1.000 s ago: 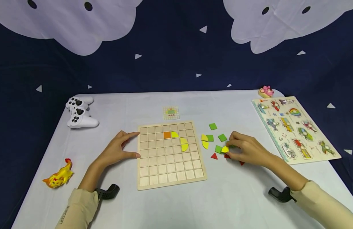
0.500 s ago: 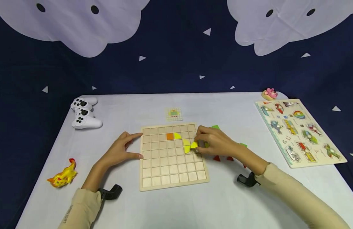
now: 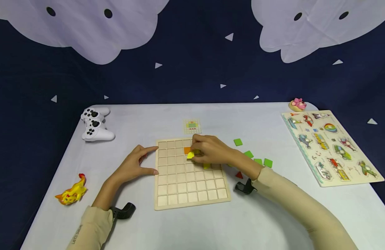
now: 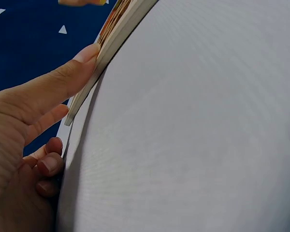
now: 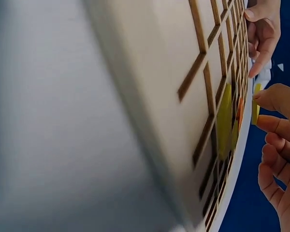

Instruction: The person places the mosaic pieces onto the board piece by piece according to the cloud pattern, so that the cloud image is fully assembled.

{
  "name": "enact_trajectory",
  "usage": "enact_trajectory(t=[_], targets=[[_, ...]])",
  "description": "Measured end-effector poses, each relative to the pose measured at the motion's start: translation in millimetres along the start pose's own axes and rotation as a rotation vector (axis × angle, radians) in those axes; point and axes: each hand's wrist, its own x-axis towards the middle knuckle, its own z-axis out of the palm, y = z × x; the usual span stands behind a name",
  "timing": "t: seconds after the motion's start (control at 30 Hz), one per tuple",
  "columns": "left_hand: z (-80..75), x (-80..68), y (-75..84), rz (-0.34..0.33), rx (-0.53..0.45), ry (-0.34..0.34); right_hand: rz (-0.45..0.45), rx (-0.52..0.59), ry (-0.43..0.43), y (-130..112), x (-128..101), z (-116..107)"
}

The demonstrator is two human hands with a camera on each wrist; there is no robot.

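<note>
Yellow quarter-circle piece (image 3: 190,155), pinched in the right hand (image 3: 211,150) over the wooden grid board (image 3: 192,194) near the orange square (image 3: 187,150), could land crooked if the board slides from the relaxed left hand (image 3: 133,166).

Surface (image 3: 167,229): plain pale grey-white.
Backdrop (image 3: 192,62): dark navy, scattered small white triangles, white cloud shapes with black dots at 11 and 1 o'clock.
Grid board (image 3: 192,189): light natural wood, darker lines marking squares.
Orange square (image 3: 187,150): solid orange, set in the board.
Yellow piece (image 3: 190,155): bright yellow, pinched in the right hand's fingers (image 3: 197,157).
Green squares (image 3: 258,161): flat bright green.
Red triangle (image 3: 239,175): red.
Pattern card (image 3: 192,126): pale grid with green, yellow and red marks.
Game controller (image 3: 95,127): white with black buttons.
Toy animal (image 3: 72,191): yellow with red-orange.
Vehicle puzzle (image 3: 331,146): cream, many-coloured pictures.
Sleeves (image 3: 89,225): beige.
</note>
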Motion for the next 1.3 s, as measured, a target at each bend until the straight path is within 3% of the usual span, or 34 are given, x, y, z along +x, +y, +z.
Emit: enact_trajectory(t=[0.3, 0.57, 0.93, 1.17, 1.3], targets=[[2.2, -3.2, 1.8, -0.017, -0.009, 0.008, -0.014, -0.044, -0.022, -2, 28, 8], [0.7, -2.7, 3.9, -0.011, -0.004, 0.018, 0.013, -0.026, -0.059, -3, 39, 11], [-1.7, 1.3, 5.4, -0.012, 0.022, 0.005, 0.146, 0.158, -0.132, -3, 36, 10], [-0.1, 1.4, 1.4, -0.012, 0.008, 0.004, 0.111, 0.143, -0.126, -5, 32, 8], [0.4, 0.3, -0.3, -0.015, 0.005, 0.004, 0.104, 0.134, -0.085, -5, 22, -5]])
